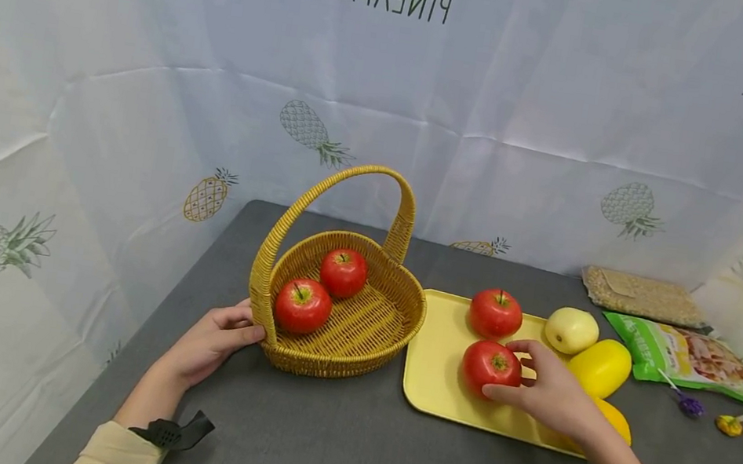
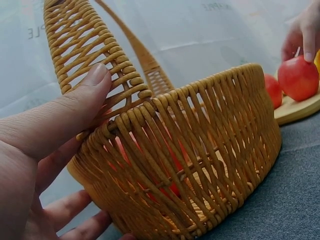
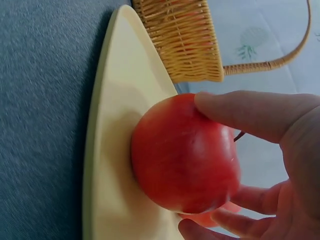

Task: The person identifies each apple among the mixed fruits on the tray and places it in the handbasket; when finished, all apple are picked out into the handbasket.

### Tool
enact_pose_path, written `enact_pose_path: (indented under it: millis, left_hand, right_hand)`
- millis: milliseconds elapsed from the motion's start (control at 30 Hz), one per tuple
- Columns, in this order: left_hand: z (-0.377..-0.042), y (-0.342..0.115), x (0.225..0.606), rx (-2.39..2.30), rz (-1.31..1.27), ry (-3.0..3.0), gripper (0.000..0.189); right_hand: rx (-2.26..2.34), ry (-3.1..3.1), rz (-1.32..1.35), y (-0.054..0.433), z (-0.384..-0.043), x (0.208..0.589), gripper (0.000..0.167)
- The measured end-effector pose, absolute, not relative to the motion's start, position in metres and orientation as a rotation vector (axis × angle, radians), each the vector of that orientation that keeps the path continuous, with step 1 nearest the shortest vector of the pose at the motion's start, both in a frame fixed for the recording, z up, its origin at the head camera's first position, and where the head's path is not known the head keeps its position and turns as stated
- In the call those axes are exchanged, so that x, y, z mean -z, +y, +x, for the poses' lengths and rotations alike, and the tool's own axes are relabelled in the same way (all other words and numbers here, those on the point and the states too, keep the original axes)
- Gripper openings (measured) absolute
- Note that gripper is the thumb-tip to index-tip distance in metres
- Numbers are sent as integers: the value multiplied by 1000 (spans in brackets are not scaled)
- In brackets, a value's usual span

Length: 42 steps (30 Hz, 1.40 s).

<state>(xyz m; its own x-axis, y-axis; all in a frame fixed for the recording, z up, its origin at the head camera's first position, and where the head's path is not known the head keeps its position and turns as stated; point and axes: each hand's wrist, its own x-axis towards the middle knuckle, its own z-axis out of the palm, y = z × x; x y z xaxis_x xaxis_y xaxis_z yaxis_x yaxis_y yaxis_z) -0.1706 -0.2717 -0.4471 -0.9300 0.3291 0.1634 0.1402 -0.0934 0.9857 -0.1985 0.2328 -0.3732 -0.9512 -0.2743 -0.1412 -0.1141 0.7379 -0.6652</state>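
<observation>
A wicker basket [image 1: 339,362] with a tall arched handle holds two red apples, one [image 1: 302,306] near its left side and another [image 1: 343,272] behind. My left hand [image 1: 220,342] grips the basket at the foot of the handle, thumb on the weave [image 2: 95,125] and fingers round the outer side. Over the yellow tray [image 1: 429,351], my right hand [image 1: 552,388] holds a red apple [image 3: 185,155] between thumb and fingers. Behind that apple on the tray sits another red apple [image 1: 495,314]. A pale round fruit [image 1: 572,330] and a yellow fruit [image 1: 600,367] lie at the tray's right.
Another yellow fruit [image 1: 616,421] is partly hidden by my right hand. To the right of the tray lie a green food packet [image 1: 689,356], a bag of grain [image 1: 644,296], a purple lollipop [image 1: 691,405] and a yellow lollipop [image 1: 729,425]. A pineapple-print curtain [image 1: 394,69] hangs behind the table.
</observation>
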Motion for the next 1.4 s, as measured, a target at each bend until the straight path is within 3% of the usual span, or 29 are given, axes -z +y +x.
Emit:
enact_pose_path:
  millis: [467,1400]
  left_hand:
    - [-171,-270,449,-2167,503,2023,17]
    - [-171,-272,447,-2166,544,2019,18]
  right_hand:
    - [1241,2606,-137,216,-196,393,93]
    - [1237,2526,-281,200,-198,397,90]
